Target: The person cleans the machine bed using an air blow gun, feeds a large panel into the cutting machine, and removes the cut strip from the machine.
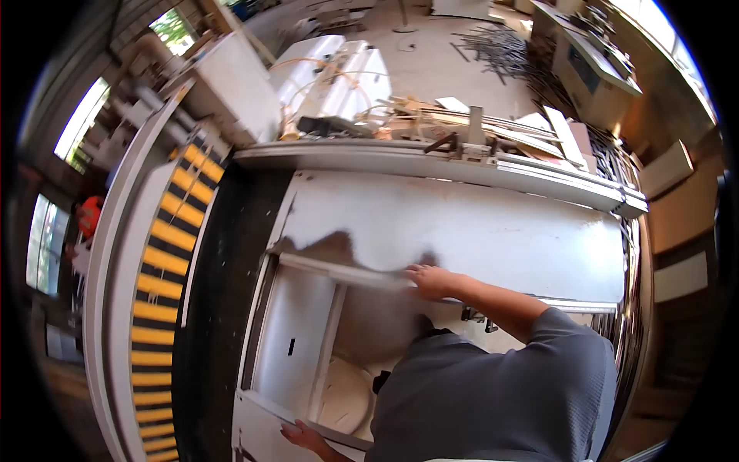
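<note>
My right hand (431,282) is at the upper side of an open rectangular frame, its fingers closed about the end of a blurred white strip (339,269). Whether the strip is loose or part of the frame I cannot tell. Lower down, my left hand (306,439) has its fingers spread at the frame's lower rail (269,408). Between my hands, the opening shows a pale panel (296,339) with a small dark slot and a round beige surface (344,396). Beyond my right hand lies a wide white machine table (477,223) with dark shadows on it.
A long metal fence (369,158) borders the table. Left are a dark bed (223,254) and a yellow-black striped strip (162,292). Wood offcuts (493,127) lie behind the fence, near white dust-streaked covers (346,77). Someone in orange (88,215) is at far left.
</note>
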Motion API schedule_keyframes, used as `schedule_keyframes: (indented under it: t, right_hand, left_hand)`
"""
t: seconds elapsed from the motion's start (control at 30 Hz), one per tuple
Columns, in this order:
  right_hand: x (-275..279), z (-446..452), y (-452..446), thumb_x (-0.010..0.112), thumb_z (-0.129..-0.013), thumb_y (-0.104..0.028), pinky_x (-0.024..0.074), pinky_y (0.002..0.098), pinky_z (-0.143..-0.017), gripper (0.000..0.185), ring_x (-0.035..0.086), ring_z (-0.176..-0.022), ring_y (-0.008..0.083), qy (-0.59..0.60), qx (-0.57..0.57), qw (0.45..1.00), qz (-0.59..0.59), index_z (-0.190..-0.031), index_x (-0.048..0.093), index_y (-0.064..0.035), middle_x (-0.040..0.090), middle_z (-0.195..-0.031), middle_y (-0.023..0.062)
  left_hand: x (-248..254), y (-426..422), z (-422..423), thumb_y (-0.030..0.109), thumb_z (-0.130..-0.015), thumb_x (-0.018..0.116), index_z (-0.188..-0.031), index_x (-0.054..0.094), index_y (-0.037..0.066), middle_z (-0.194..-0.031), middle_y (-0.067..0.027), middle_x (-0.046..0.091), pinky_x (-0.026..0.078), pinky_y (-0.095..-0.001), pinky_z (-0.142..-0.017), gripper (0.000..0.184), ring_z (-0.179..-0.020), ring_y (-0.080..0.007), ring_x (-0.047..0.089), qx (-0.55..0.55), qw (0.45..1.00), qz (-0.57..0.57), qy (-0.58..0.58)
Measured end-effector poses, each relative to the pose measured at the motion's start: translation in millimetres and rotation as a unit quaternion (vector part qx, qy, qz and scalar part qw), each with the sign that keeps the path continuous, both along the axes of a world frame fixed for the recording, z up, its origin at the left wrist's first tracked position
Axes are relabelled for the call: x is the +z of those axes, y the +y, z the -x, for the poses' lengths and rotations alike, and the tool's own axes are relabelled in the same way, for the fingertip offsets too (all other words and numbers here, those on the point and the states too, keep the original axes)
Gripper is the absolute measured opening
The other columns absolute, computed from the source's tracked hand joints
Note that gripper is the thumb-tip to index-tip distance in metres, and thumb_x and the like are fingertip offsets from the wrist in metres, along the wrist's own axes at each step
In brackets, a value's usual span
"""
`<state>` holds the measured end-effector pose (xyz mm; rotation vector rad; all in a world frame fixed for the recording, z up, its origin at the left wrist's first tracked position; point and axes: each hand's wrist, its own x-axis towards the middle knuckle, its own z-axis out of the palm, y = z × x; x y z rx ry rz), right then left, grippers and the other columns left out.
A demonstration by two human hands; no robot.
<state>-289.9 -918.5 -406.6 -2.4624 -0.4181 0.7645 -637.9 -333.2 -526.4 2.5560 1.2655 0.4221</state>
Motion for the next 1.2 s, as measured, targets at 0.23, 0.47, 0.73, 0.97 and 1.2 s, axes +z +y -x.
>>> schedule_keyframes:
  t: [0.23, 0.47, 0.73, 0.97, 1.2]
  right_hand:
    - [2, 99, -6, 0.071, -0.098, -0.04, 0.0433, 0.0497, -0.119, 0.083, 0.051, -0.147, 0.0426, -0.183, -0.067, 0.976, 0.092, -0.162, 0.037, -0.0007, 0.048, -0.163, 0.0242]
    - [2, 162, -54, 0.073, -0.094, -0.028, 0.0482, 0.0499, -0.113, 0.068, 0.059, -0.134, 0.0429, -0.249, -0.123, 0.953, 0.123, -0.154, 0.05, -0.0037, 0.061, -0.147, 0.0211]
    - [-13, 151, -64, 0.066, -0.098, -0.029, 0.0552, 0.055, -0.097, 0.044, 0.07, -0.11, 0.0481, -0.195, -0.123, 0.967, 0.106, -0.133, 0.06, -0.0031, 0.073, -0.118, 0.0273]
    - [-5, 122, -60, 0.071, -0.098, -0.032, 0.049, 0.0527, -0.112, 0.069, 0.056, -0.138, 0.0434, -0.206, -0.02, 0.975, 0.08, -0.154, 0.045, -0.0012, 0.056, -0.154, 0.0241]
    - [-16, 92, -39, 0.074, -0.099, -0.026, 0.044, 0.0527, -0.12, 0.091, 0.046, -0.15, 0.0461, -0.211, 0.034, 0.976, 0.035, -0.169, 0.022, 0.0003, 0.037, -0.171, 0.0238]
  left_hand:
    - [-24, 0, 83, 0.041, -0.106, 0.06, -0.159, 0.049, 0.006, -0.171, -0.0164, 0.044, 0.026, -0.0609, -0.128, 0.065, -0.158, -0.0394, 0.038, 0.016, 0.995, -0.101, 0.015]
    - [-1, -15, 92, 0.032, -0.1, 0.069, -0.158, 0.049, 0.007, -0.173, -0.0156, 0.041, 0.023, -0.0576, -0.132, 0.066, -0.161, -0.0362, 0.034, -0.01, 0.999, -0.045, -0.019]
    - [12, -57, 171, 0.03, -0.099, 0.068, -0.153, 0.056, 0.005, -0.17, -0.0146, 0.045, 0.023, -0.0569, -0.133, 0.061, -0.16, -0.0351, 0.037, 0.019, 0.999, -0.032, -0.037]
    - [22, -151, 222, 0.032, -0.102, 0.063, -0.158, 0.052, 0.008, -0.17, -0.0172, 0.045, 0.021, -0.0579, -0.133, 0.063, -0.16, -0.0386, 0.036, 0.109, 0.992, -0.034, -0.047]
    - [12, -237, 235, 0.033, -0.104, 0.061, -0.161, 0.048, 0.009, -0.173, -0.0182, 0.04, 0.023, -0.0584, -0.132, 0.063, -0.161, -0.0401, 0.033, 0.166, 0.986, -0.011, 0.003]
